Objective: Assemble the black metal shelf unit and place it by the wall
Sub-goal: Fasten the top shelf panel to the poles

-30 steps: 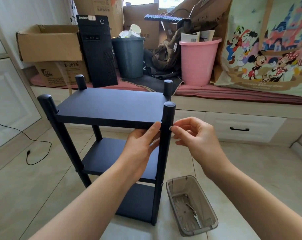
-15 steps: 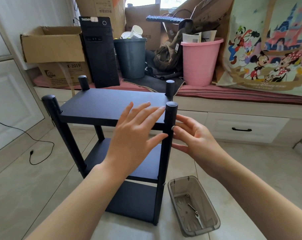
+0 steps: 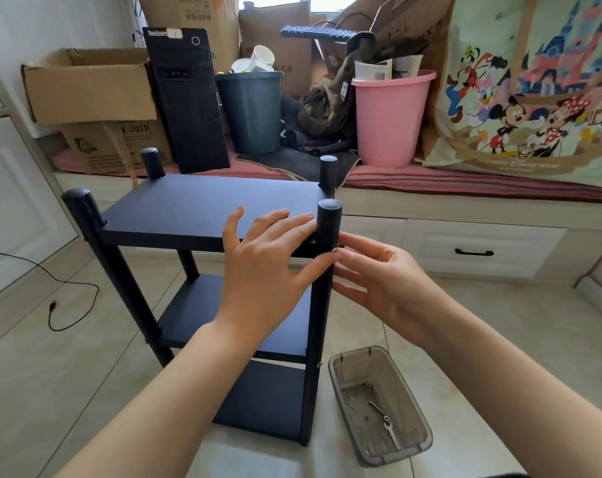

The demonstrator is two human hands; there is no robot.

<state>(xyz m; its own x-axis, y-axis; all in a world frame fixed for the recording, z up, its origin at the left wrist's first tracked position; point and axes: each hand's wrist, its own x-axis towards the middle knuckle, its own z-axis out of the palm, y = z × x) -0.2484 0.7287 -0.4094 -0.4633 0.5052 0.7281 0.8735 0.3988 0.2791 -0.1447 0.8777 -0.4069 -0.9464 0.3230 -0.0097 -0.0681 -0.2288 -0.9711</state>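
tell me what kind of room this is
Probably a spare room at home, used for storage. A cushioned window seat with drawers is piled with cardboard boxes, a computer tower and bins, and the black shelf unit stands on a tiled floor.

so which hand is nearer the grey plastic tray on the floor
Right. The right hand is at the shelf's front right post, roughly above the grey tray. The left hand rests flat on the top shelf, further left of it.
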